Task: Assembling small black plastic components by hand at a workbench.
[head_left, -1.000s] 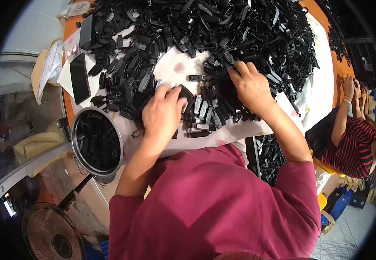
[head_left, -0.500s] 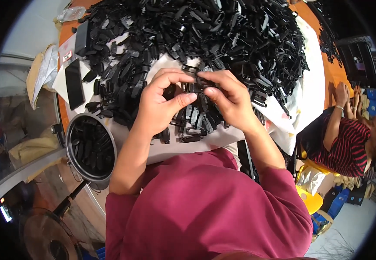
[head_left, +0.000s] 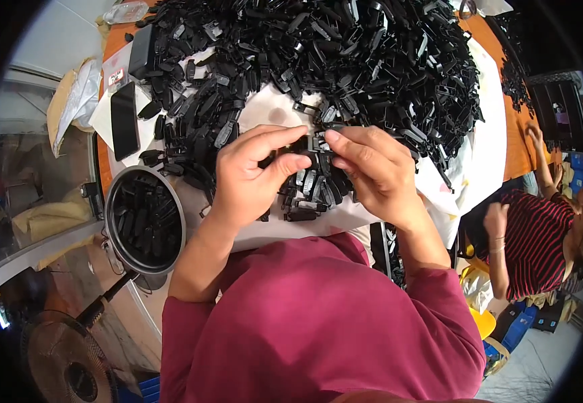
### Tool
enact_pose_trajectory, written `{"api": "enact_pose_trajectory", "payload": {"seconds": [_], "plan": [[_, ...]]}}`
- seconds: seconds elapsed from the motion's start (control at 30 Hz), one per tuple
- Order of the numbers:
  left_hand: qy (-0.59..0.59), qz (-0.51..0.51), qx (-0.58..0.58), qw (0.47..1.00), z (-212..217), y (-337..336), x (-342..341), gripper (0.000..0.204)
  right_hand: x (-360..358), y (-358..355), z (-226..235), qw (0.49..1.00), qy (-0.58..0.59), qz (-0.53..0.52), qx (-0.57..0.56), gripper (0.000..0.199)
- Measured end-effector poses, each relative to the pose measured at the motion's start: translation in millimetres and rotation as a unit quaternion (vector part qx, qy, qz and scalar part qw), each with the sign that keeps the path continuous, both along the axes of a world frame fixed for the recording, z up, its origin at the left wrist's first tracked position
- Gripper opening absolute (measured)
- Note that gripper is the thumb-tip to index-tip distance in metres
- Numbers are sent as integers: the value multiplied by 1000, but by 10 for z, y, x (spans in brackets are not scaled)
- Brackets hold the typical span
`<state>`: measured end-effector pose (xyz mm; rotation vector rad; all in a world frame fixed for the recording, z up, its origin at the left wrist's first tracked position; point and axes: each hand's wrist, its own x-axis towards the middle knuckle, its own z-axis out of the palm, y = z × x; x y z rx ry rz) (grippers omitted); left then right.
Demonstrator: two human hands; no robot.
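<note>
Head view is looking down on a bench (head_left: 486,161) covered with a white sheet and heaped with small black plastic parts. Far to the left of the fingers, a fan (head_left: 63,363) is standing on the floor, and a phone (head_left: 125,119) is lying face up on the bench corner. Nearer, just left of the left wrist, a round pot (head_left: 145,220) is sitting at the bench edge, partly filled with black parts. The left hand (head_left: 247,178) is curling in from the left, its thumb and forefinger pressing together on a black clip (head_left: 315,143). The clip is sitting between both sets of fingers, above the sheet and just in front of the big pile (head_left: 345,54), which is spreading across the bench beyond the fingertips. The right hand (head_left: 372,171) is meeting it from the right, its forefinger and thumb pinching the same clip's other end; the remaining fingers are folding loosely underneath. Loose parts are lying directly below both hands. Far right of the fingers, another person (head_left: 540,235) in a striped top is sitting beside the bench.
</note>
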<state>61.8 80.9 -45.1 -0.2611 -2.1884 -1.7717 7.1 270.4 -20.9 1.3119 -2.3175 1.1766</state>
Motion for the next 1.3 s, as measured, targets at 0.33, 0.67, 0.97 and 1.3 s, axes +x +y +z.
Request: {"api": "enact_pose_trajectory", "payload": {"seconds": [0.33,0.67,0.97,1.3], "plan": [[-127,45,343,930,-286,355,-34,30,218,-222,-356,987,-62,-124,-83,33],[-71,21,240,968,-191,392,34,38,243,-230,-448,983,76,-130,-102,35],[-216,-79,543,808,-547,268,248,30,548,-189,-628,895,-400,-86,-179,19],[-250,135,332,899,-505,-43,-229,8,-522,-99,-701,963,-20,-161,215,26]]}}
